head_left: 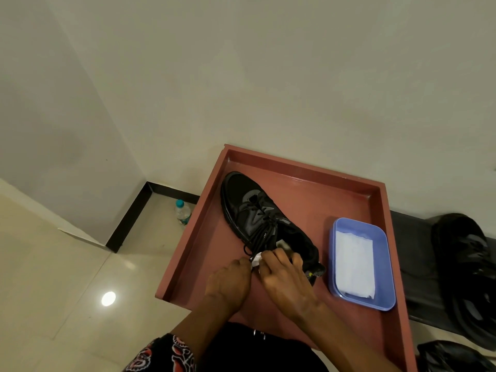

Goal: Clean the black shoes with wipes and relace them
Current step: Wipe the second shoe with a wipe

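On the reddish-brown tray (346, 183) with raised rims, a black shoe (249, 208) lies diagonally, toe toward the far left corner and heel toward the near side, its black laces (261, 234) hanging loose over the tongue. Just right of the shoe, inside the same tray, sits a shallow blue plastic container (386, 269); a folded white wipe (354, 264) lies flat in it and covers most of its floor. At the near end of the shoe, both hands meet over a small white wipe (257, 258): the left hand (228, 285) has its fingers curled and pinches the wipe's near edge, while the right hand (287, 280) grips it from the other side, fingers bent against the shoe's collar. Right of the tray, a second black shoe (467, 264) rests on a dark bench. Far left on the tiled floor stands a small water bottle (183, 212) with a teal cap, close to the wall's black skirting.
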